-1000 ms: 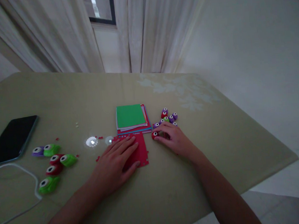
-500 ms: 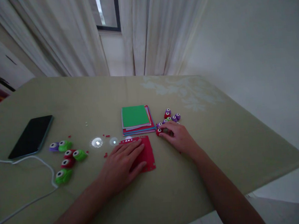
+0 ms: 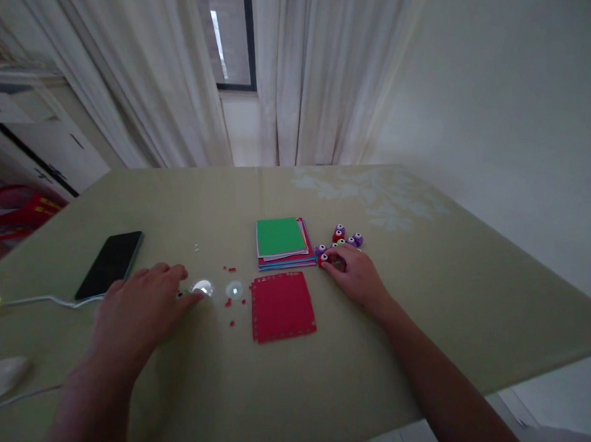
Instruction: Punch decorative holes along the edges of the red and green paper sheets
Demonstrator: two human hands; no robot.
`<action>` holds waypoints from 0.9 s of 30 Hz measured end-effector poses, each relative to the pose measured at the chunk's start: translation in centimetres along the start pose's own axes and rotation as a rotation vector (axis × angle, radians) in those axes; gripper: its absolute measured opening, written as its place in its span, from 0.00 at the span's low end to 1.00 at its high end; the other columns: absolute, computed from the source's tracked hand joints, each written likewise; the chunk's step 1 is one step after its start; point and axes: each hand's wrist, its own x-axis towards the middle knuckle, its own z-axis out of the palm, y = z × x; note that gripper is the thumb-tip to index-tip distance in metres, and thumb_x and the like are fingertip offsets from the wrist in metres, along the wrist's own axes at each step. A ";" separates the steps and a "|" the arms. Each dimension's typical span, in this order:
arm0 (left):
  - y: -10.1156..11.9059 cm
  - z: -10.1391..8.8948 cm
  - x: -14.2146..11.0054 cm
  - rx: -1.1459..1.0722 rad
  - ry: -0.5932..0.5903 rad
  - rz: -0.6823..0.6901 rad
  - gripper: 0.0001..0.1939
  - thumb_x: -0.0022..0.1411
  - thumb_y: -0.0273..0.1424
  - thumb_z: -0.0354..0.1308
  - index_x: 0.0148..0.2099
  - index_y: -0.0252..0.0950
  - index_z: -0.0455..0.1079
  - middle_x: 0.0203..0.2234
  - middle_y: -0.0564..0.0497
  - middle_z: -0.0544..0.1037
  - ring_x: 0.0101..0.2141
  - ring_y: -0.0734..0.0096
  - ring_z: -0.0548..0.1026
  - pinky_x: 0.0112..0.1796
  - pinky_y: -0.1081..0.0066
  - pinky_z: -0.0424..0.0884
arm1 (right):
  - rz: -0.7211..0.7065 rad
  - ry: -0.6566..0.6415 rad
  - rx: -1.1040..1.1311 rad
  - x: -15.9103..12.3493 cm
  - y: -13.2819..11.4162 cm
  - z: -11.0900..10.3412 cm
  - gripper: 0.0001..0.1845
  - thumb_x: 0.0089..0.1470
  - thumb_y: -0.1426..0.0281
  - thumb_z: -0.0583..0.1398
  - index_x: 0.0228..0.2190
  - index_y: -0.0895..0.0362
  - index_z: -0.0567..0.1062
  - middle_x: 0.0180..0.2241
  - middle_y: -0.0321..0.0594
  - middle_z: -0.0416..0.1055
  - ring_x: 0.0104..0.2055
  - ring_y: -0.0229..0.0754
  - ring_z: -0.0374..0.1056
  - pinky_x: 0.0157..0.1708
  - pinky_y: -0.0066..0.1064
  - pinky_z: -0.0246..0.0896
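My right hand (image 3: 356, 276) has its thumb and forefinger closed on a small red one-eyed figure (image 3: 323, 260) at the near side of a cluster of purple, red and green one-eyed figures (image 3: 339, 234). My left hand (image 3: 143, 303) reaches over the left of the table, thumb and fingers apart. A sliver of something green shows between them; the figures seen there earlier are hidden behind this hand. Between my hands lies a red sheet (image 3: 283, 307) with small holes along its edges. Beyond it sits a stack of coloured paper (image 3: 280, 237), green on top.
A dark phone (image 3: 112, 262) lies at the left, with a white cable (image 3: 40, 300) in front of it. Red paper scraps (image 3: 228, 302) are scattered left of the sheet. Light glints on the tabletop (image 3: 202, 288). Curtains and a wall stand behind the table.
My left hand has lifted off the red sheet and moved left over the place of the green, red and purple figures. My right hand stays on the red figure. The view has swung left.
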 end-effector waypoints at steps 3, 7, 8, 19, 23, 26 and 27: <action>-0.7 1.3 0.1 -0.047 -0.069 0.081 0.15 0.65 0.32 0.55 0.49 0.40 0.79 0.44 0.37 0.84 0.44 0.40 0.83 0.43 0.49 0.76 | 0.027 0.016 0.012 0.2 0.0 0.0 0.07 0.61 0.69 0.68 0.41 0.58 0.81 0.40 0.44 0.80 0.41 0.48 0.75 0.44 0.37 0.66; 0.4 2.0 1.1 -0.145 -0.088 0.122 0.19 0.65 0.28 0.49 0.50 0.39 0.79 0.47 0.38 0.83 0.44 0.43 0.83 0.44 0.51 0.75 | 0.038 0.043 0.025 0.2 0.5 0.0 0.06 0.62 0.70 0.66 0.42 0.57 0.82 0.40 0.44 0.81 0.40 0.46 0.74 0.42 0.35 0.65; 0.8 1.9 1.4 -0.192 -0.103 0.136 0.19 0.66 0.28 0.48 0.50 0.39 0.79 0.48 0.38 0.83 0.45 0.46 0.83 0.45 0.53 0.75 | 0.036 0.063 0.029 0.1 0.7 0.1 0.06 0.62 0.70 0.66 0.42 0.57 0.82 0.40 0.44 0.82 0.39 0.46 0.74 0.41 0.35 0.65; 1.8 2.6 3.0 -0.415 -0.220 0.133 0.23 0.69 0.39 0.48 0.55 0.36 0.79 0.47 0.38 0.85 0.47 0.43 0.83 0.50 0.53 0.74 | -0.025 0.240 0.190 -0.4 -0.5 0.3 0.10 0.65 0.66 0.64 0.42 0.58 0.82 0.37 0.44 0.80 0.33 0.43 0.71 0.37 0.34 0.65; 2.0 4.2 3.1 -0.407 -0.175 0.172 0.22 0.67 0.39 0.51 0.54 0.35 0.79 0.50 0.37 0.83 0.48 0.43 0.82 0.50 0.52 0.74 | -0.052 0.205 0.253 -0.6 -1.1 0.4 0.10 0.65 0.66 0.63 0.43 0.59 0.82 0.36 0.43 0.78 0.32 0.42 0.70 0.35 0.33 0.63; 2.5 5.0 3.2 -0.444 -0.125 0.200 0.22 0.67 0.40 0.52 0.56 0.37 0.77 0.52 0.38 0.82 0.49 0.45 0.82 0.50 0.51 0.74 | -0.050 0.132 0.313 -0.9 -1.8 0.7 0.09 0.65 0.66 0.63 0.41 0.58 0.82 0.33 0.41 0.77 0.31 0.41 0.68 0.33 0.32 0.61; 2.9 5.1 3.2 -0.470 -0.084 0.204 0.23 0.68 0.40 0.51 0.58 0.36 0.75 0.53 0.37 0.81 0.49 0.45 0.81 0.50 0.50 0.75 | -0.050 0.085 0.343 -1.0 -2.2 0.9 0.09 0.65 0.66 0.64 0.41 0.58 0.82 0.32 0.41 0.77 0.30 0.40 0.67 0.32 0.31 0.60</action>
